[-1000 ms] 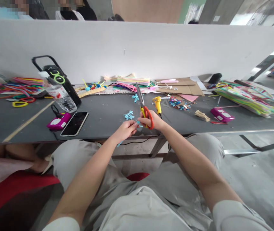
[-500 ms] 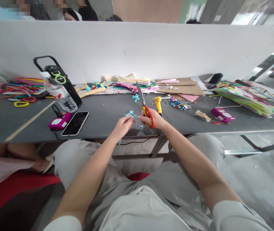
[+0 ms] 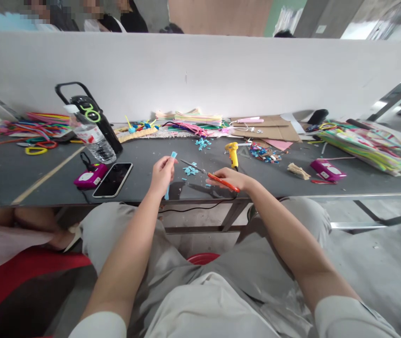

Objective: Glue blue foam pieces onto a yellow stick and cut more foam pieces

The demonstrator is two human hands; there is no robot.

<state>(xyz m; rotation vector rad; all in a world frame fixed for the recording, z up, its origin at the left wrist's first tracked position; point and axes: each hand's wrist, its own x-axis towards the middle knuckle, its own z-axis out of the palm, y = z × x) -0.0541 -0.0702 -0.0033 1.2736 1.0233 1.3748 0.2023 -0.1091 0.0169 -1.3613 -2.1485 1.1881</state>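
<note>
My left hand (image 3: 162, 175) is closed around a light-blue strip (image 3: 174, 154), whose short end sticks up above the fingers while the rest hangs below. In my right hand (image 3: 231, 177) are orange-handled scissors (image 3: 223, 181), blades pointing left toward the strip but apart from it. Beneath the blades lies a small heap of cut light-blue pieces (image 3: 191, 169). A second cluster of blue bits (image 3: 203, 143) sits farther back. Just beyond my right hand stands a yellow glue gun (image 3: 233, 155).
To the left are a phone (image 3: 113, 180), a magenta box (image 3: 91, 176), a water bottle (image 3: 96, 143) and a black flask (image 3: 103, 124). Colourful craft stems (image 3: 365, 145) and another magenta box (image 3: 328, 170) are on the right. A white partition (image 3: 200, 75) closes off the back.
My hands have moved apart, the left going left and up with the blue strip. The scissors have swung from pointing up to pointing left. More blue pieces show on the table.
</note>
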